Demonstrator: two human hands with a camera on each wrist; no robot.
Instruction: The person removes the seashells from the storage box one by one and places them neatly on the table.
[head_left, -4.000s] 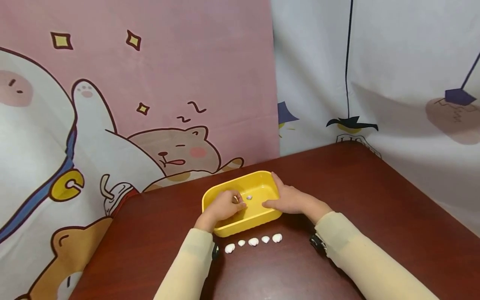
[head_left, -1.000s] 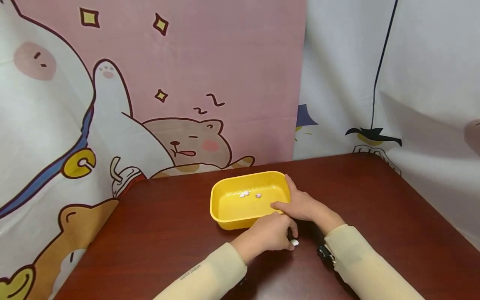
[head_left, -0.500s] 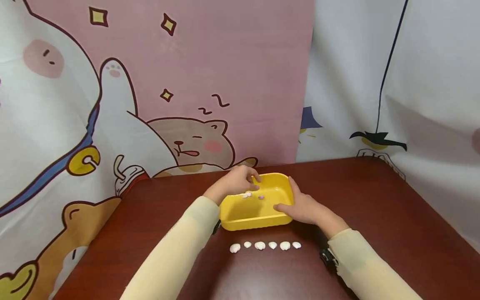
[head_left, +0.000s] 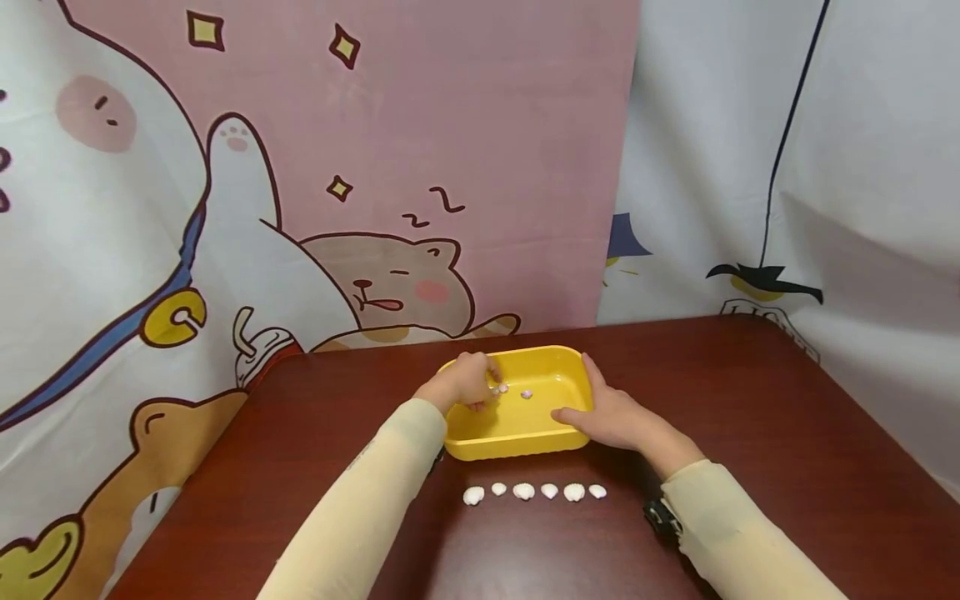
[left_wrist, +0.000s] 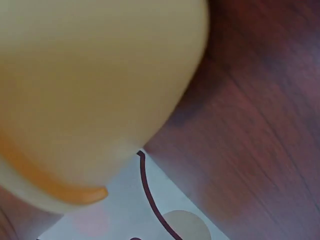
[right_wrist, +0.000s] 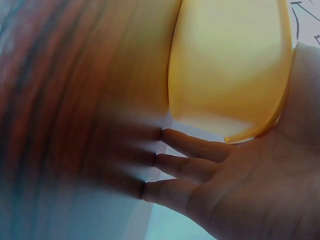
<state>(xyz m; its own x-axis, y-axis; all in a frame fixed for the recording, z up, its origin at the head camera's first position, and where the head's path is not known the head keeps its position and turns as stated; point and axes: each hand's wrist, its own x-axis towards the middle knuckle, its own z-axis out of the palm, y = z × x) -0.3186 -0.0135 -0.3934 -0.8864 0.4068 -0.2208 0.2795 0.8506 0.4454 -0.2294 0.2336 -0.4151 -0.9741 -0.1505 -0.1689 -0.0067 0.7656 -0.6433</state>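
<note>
Over the left part of a yellow basin (head_left: pixel 517 447), my left hand (head_left: pixel 467 382) reaches down with bent fingers and thumb apart, close beside two small shells (head_left: pixel 503 388). Part of that spot is hidden by the hand. One more purplish shell (head_left: pixel 527 394) lies on the basin floor to the right. My right hand (head_left: pixel 618 417) holds the basin's right end, thumb over the rim inside and the other fingers outside; in the right wrist view those fingers stretch along the table. A row of several white seashells (head_left: pixel 523 492) lies on the table in front of the basin.
The dark red-brown wooden table (head_left: pixel 720 400) carries everything. A pink and white cartoon curtain (head_left: pixel 480 167) hangs close behind its back edge. In the left wrist view, the basin's outer wall (left_wrist: pixel 100 90) fills much of the frame.
A further white shell has been set at the right end of the row. My left hand has since gone back over the basin and down to the shells. My right hand stays on the basin.
</note>
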